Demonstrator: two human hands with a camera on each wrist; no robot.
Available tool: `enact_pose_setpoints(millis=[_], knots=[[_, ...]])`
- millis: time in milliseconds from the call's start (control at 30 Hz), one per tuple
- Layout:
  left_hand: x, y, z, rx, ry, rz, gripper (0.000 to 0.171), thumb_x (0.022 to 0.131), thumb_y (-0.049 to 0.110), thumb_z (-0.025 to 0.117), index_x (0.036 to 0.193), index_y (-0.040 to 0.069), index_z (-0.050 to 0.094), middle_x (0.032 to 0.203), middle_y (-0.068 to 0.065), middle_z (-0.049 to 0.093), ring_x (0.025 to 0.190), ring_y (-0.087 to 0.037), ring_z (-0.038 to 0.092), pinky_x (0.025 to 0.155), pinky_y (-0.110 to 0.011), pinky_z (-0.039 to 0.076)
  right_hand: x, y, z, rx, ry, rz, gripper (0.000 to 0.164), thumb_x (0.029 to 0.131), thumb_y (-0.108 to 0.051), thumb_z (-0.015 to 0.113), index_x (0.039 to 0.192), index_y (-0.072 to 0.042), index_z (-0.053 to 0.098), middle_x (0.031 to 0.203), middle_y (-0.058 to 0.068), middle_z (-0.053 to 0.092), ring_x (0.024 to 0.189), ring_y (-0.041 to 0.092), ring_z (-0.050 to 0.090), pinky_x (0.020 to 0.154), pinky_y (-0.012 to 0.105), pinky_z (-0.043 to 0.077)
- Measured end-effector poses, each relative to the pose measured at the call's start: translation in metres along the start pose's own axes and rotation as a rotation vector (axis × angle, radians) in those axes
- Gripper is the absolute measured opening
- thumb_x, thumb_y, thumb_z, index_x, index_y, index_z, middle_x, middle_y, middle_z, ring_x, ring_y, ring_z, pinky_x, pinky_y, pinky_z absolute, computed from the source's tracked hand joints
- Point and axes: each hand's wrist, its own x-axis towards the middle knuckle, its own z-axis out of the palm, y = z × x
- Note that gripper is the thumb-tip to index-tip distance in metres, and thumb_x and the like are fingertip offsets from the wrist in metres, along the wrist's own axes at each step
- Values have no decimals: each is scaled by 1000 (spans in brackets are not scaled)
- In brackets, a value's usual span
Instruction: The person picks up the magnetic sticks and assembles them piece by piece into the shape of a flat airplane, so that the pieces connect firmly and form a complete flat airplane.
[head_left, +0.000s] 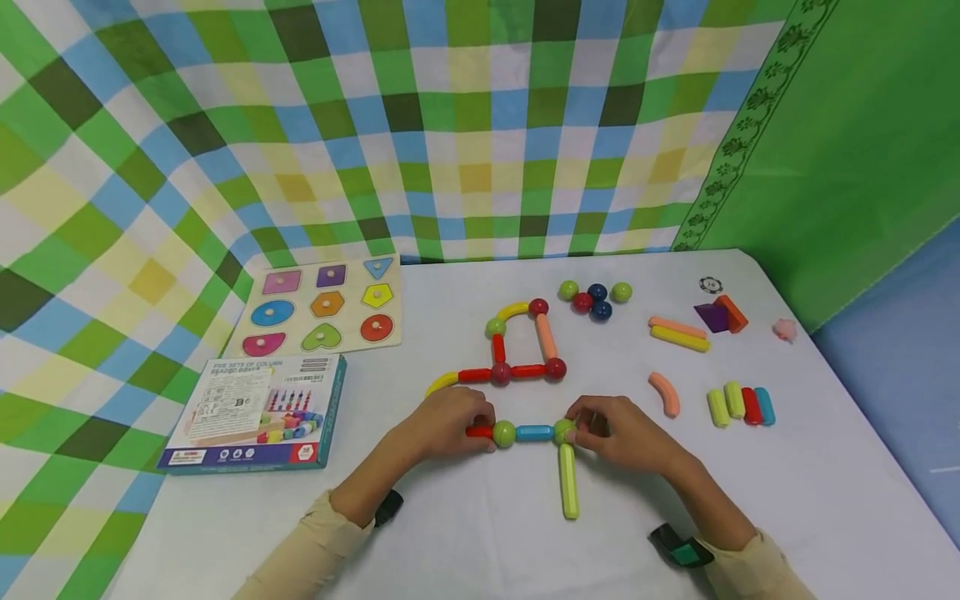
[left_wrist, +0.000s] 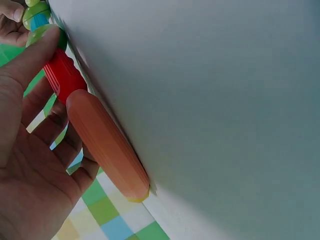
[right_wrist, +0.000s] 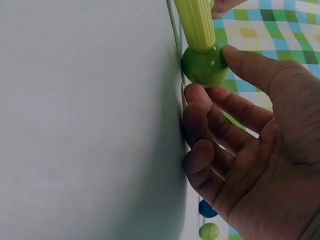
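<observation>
Left hand (head_left: 450,422) pinches a red rod (head_left: 479,432); right hand (head_left: 628,435) grips a green ball (right_wrist: 202,68) (lime rod (head_left: 568,483) extends from it); blue rod (head_left: 534,433) lies between both grips.

A: Head view?
B: From above, facing forward and down; white, smooth-topped table (head_left: 480,542) spread below.
A: Wrists?
B: Both close, low, table turned near-vertical. Both catch the glossy green ball (right_wrist: 202,70) at the right hand (head_left: 624,431).

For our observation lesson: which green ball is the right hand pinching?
The right hand pinches the green ball joined to the long green rod; no other green ball has a green rod attached.
</observation>
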Motion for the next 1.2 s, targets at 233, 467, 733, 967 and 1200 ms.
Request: enact_pose_setpoints(millis=[233,467,733,967,1200], knots=[[3,0,1,-2,4,-23,32,77,43,77,99,22,68,77,15,54,72,-5,49,66,-19,42,4,4,0,21,21,3,20,88,-27,68,106,-20,63,81,-8,58,72,12,54,62,24,47],[1,0,1,-1,-10,-47,36,76,44,77,103,23,67,81,15,56,76,-5,50,70,-20,43,-2,11,-22,8,104,50,21,90,-27,67,108,-18,65,85,-6,60,74,15,55,60,25,48],[-6,-2,2,12,-11,-83,33,77,43,76,102,23,68,80,15,55,75,-5,50,67,-20,43,-34,43,-82,-228,328,377,37,89,-36,64,111,-6,61,90,11,62,74,25,54,55,33,44],[-7,-2,2,-4,1,-74,29,80,41,75,102,23,68,79,15,54,74,-4,50,66,-20,43,-69,70,-114,-308,260,632,50,86,-40,64,109,3,57,94,23,60,76,34,52,55,42,42],[-6,-2,1,9,3,-86,29,80,41,74,102,24,67,80,15,54,74,-5,50,67,-20,43,-78,72,-110,-265,175,665,52,82,-46,69,102,1,63,85,13,60,74,28,50,54,36,42]])
